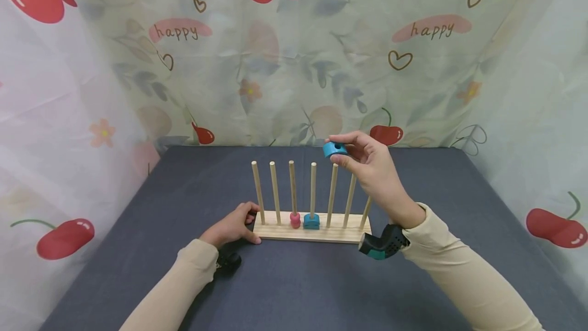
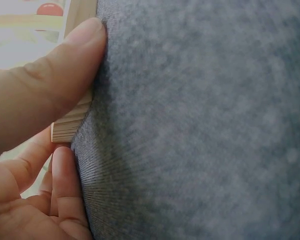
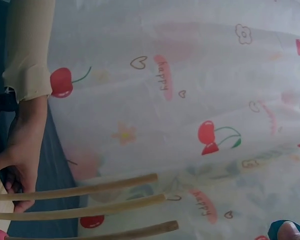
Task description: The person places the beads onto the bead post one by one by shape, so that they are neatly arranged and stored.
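Observation:
My right hand (image 1: 378, 175) pinches a blue semicircular bead (image 1: 328, 150) with a hole, between thumb and fingers, above the fourth and fifth pegs of a wooden peg board (image 1: 280, 232). Only a bit of that bead (image 3: 274, 229) shows at the lower right corner of the right wrist view. At the board's left end, my left hand (image 1: 233, 226) grips the base, thumb at the front edge; the left wrist view shows the thumb (image 2: 55, 80) against the wood. A pink bead (image 1: 295, 220) sits low on the third peg, and a blue block (image 1: 311, 222) on the fourth.
A dark grey cloth covers the table (image 1: 303, 285). Upright pegs (image 1: 274, 193) stand in a row along the board, the rightmost ones partly behind my right hand. Cherry-printed curtains (image 1: 294, 91) enclose the back and both sides.

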### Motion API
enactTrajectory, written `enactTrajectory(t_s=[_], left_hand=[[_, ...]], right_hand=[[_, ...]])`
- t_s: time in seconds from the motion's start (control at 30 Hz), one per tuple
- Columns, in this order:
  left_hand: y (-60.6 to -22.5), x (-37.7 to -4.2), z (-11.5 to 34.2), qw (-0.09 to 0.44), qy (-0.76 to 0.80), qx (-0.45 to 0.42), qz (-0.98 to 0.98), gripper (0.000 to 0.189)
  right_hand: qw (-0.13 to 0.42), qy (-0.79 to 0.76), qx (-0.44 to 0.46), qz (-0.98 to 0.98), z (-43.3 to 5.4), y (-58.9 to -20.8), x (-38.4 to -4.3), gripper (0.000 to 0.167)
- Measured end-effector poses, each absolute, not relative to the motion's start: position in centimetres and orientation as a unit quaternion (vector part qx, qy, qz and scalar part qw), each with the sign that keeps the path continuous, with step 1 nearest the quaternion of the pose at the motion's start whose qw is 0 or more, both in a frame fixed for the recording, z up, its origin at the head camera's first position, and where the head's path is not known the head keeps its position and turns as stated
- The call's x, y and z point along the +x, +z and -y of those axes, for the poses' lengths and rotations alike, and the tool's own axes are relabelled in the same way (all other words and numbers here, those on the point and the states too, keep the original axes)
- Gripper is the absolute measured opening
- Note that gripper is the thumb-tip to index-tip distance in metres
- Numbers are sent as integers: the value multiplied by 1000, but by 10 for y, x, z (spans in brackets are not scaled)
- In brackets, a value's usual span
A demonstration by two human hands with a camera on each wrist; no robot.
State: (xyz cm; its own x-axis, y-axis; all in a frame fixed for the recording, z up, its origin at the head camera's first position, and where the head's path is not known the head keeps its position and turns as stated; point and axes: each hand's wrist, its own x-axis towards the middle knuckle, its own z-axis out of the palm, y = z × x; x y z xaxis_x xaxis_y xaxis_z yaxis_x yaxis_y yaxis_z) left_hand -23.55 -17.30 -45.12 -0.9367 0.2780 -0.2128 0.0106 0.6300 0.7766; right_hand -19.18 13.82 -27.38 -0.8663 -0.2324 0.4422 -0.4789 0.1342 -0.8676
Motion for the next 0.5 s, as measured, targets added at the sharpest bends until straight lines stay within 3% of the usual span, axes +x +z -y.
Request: enactTrajectory(t_s=[0.23, 0.5], left_hand=[[-450, -235, 172, 158, 419, 80, -890, 75], [-450, -235, 172, 159, 421, 73, -890, 74]], right_hand=[[122, 565, 241, 780, -129, -284, -197, 34], [103, 561, 237, 787, -120, -294, -202, 36]])
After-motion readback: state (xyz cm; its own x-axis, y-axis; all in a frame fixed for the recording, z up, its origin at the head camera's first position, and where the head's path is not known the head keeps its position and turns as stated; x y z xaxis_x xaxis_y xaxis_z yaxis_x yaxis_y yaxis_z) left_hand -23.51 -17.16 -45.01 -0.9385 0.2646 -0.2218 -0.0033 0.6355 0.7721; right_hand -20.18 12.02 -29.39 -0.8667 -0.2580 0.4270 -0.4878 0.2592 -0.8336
